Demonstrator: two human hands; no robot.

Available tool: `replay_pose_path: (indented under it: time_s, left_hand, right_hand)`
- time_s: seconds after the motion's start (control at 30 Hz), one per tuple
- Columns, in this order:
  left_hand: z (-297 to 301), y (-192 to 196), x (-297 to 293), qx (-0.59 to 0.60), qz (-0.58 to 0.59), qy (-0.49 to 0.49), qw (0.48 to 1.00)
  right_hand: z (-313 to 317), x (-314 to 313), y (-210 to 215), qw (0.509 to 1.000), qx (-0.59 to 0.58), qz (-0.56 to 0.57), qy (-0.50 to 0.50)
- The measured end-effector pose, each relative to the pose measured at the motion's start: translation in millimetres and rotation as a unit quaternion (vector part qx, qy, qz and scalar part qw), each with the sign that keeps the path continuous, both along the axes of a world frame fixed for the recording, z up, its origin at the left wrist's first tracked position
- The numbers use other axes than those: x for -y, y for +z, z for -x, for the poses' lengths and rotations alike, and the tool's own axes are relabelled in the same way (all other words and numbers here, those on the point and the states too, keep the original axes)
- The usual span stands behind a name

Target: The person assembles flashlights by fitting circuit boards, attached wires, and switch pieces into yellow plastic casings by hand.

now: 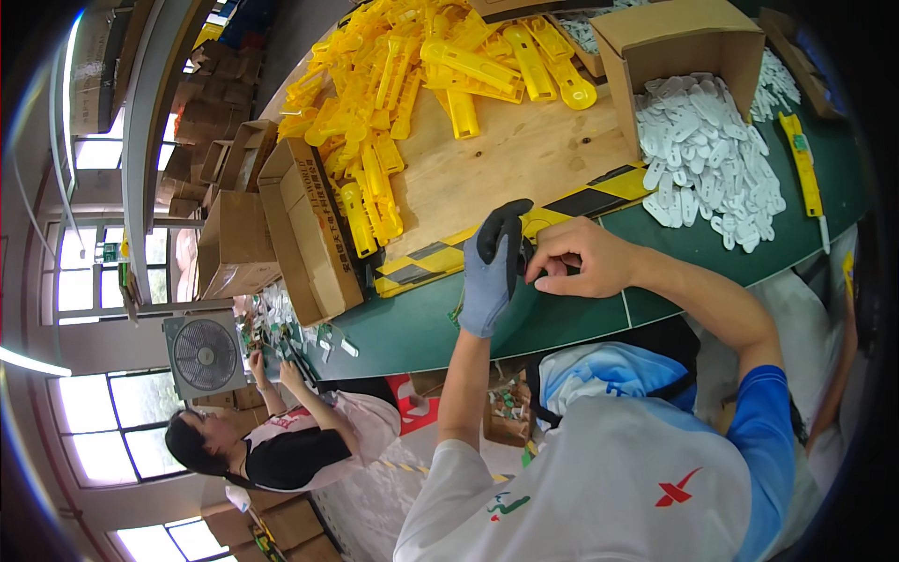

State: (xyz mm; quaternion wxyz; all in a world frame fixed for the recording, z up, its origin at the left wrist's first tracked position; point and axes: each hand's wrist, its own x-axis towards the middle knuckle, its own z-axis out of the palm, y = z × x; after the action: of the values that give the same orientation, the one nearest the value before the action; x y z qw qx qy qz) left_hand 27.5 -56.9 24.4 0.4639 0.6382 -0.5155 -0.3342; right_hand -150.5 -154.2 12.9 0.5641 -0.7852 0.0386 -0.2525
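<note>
My left hand [491, 276] wears a grey glove with black fingers and is raised over the near edge of the green table [585, 314]. Its fingers curl around something dark and small that I cannot make out. Close against it, my bare right hand [590, 262] has thumb and forefinger pinched together at the same spot; what lies between them is hidden. A thin wire loops just above the fingers. A bit of green circuit board [456, 313] shows beside the glove's wrist. Beyond both hands runs yellow-and-black striped tape [599, 195] along a wooden board [534, 155].
Yellow plastic casings [384, 80] are heaped on the board. At right, white plastic pieces [707, 155] spill from a cardboard box [679, 33], beside a yellow casing with a green board [802, 169]. An open carton [314, 234] stands left. Another person [300, 436] works farther along, near a fan [203, 354].
</note>
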Motion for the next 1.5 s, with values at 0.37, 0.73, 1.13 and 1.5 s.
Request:
replay_pose_path:
  time_s: [0.37,0.73,1.13,1.5]
  left_hand:
    - [-7.0,-13.0,3.0,0.249,0.046,-0.102,0.962]
    - [11.8,-2.1,10.7,0.116,0.052,-0.052,0.990]
    - [17.9,-29.6,-20.3,-0.304,0.144,0.096,0.937]
    - [17.2,-39.8,-27.0,-0.087,0.079,0.160,0.980]
  right_hand:
    - [-3.3,7.3,4.3,0.988,0.056,0.001,-0.144]
    - [-4.8,7.7,-6.5,0.985,0.036,-0.158,-0.065]
    - [-4.7,15.4,-9.2,0.984,0.054,-0.093,-0.139]
    - [-2.1,17.9,-6.0,0.985,-0.033,-0.148,-0.078]
